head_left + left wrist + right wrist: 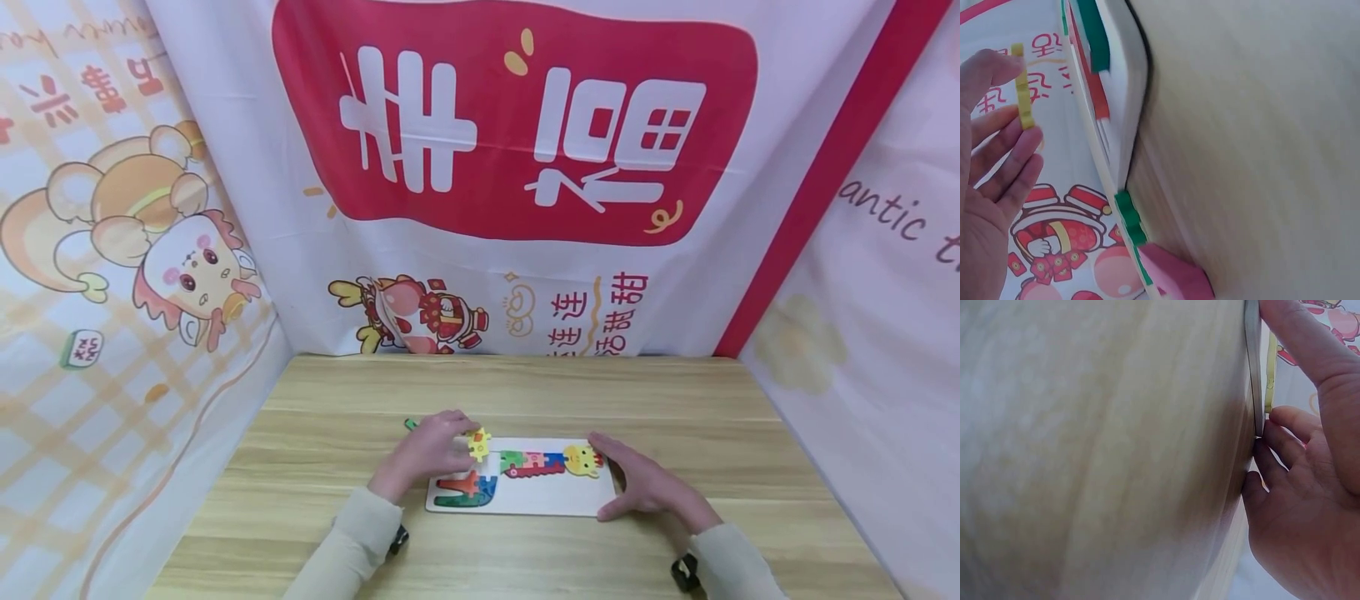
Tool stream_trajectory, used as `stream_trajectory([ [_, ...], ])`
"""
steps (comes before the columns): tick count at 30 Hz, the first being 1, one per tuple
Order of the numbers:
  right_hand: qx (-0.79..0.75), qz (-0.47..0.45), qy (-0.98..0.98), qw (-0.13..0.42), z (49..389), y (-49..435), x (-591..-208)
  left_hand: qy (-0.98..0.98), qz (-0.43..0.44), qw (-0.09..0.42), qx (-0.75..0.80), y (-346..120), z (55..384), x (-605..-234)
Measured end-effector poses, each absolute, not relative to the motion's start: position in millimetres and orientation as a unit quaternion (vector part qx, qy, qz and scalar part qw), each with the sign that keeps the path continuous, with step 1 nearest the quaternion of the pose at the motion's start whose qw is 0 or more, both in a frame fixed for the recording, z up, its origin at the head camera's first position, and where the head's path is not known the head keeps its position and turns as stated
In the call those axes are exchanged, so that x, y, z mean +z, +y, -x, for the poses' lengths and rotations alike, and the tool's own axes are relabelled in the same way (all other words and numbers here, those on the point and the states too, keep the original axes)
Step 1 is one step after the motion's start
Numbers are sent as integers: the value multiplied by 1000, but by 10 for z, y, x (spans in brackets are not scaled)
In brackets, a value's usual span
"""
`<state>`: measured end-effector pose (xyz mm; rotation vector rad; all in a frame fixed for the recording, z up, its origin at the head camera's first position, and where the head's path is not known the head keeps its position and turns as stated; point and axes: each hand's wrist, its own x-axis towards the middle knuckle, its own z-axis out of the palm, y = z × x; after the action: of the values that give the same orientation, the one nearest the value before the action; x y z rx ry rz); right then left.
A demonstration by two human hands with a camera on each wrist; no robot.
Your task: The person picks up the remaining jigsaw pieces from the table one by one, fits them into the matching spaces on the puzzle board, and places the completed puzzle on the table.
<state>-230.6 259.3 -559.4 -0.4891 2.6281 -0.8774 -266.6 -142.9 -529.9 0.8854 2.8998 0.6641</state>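
A person in light sleeves sits both bare hands around a white puzzle board [540, 502] on a wood-grain bench [525, 562], seen on my remote head feed with the board's middle as the dial's centre. At 10 o'clock, the left hand [429, 450] pinches a yellow puzzle piece [478, 445] between thumb and fingers; my left wrist feed shows that piece edge-on, held apart from the board. At 3 o'clock, the right hand [641, 483] is spread about the board's end, its fingers and thumb extended and touching the edge, one tip at each corner. Inside the board, a yellow giraffe-like head [582, 461] lies between 2 and 3 o'clock, joined to a row of green, pink and blue pieces [533, 460] near 1 o'clock. An orange piece [457, 483] rests at 9 o'clock, touching a blue piece [487, 486] and a green leg-shaped piece [463, 500] toward 8. Off the board, a loose green piece [410, 424] lies near 10 o'clock, just beyond the left hand, and my left wrist feed shows a pink piece [1175, 272] beside it. At 12 o'clock, behind the bench, hangs a printed cloth [480, 254] bearing a red panel with white characters.
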Motion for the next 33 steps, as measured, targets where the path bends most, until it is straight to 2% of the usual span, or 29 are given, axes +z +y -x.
stream_trajectory([
  [5,-308,176,921,159,2304,2600,-5605,923,-314,42,219,-1357,2654,-5292],
  [20,-306,184,920,161,2301,2623,-5616,909,-370,46,186,-1287,2689,-5338],
  [33,-312,177,920,159,2323,2611,-5638,910,-375,62,162,-1267,2672,-5353],
])
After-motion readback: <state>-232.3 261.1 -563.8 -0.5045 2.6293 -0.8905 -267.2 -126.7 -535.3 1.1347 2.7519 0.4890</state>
